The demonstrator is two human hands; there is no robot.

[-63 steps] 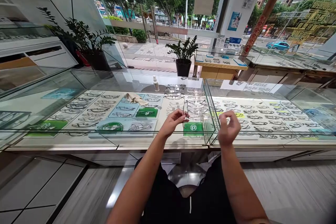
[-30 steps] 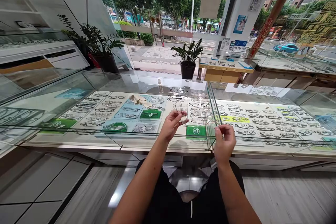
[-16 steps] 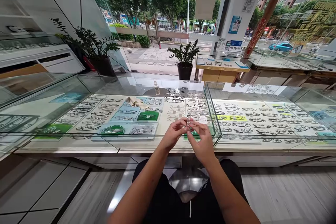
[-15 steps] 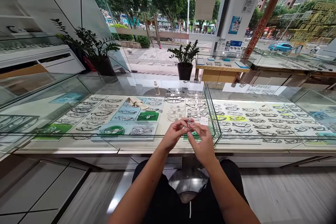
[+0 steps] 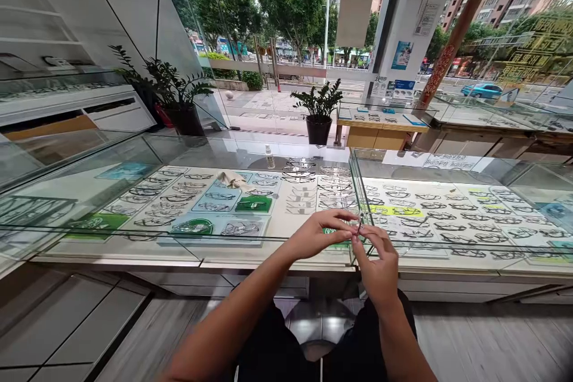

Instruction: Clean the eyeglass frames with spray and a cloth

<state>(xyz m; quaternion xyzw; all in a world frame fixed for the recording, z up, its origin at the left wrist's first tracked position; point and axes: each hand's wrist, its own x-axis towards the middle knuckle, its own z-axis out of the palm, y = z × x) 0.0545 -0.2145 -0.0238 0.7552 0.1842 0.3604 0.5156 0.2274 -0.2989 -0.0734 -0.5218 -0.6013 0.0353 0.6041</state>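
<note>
Fingers (image 5: 339, 215): pinched nearly together, tips of both hands meeting on a pair of thin, dark-framed eyeglasses (image 5: 360, 224) seen almost edge-on.
My left hand (image 5: 319, 234): reaches across from the left, its index finger stretched out flat above the thumb.
My right hand (image 5: 380, 262): rises from below, thumb and index finger together at the frame, the rest curled.
Eyeglasses: held above the joint between the two glass counters.
Left clear-glass counter (image 5: 215, 152): holds rows of spectacles and a green rectangular case (image 5: 253, 204); on its top stand a small white spray bottle (image 5: 270, 158) and a crumpled beige cloth (image 5: 231, 179).
Right clear-glass counter (image 5: 483, 159): more spectacles in columns.
Hard to see: most of the frame, behind my fingertips; a green card (image 5: 335, 237), partly covered by my left hand; my forearms, cut off below.
</note>
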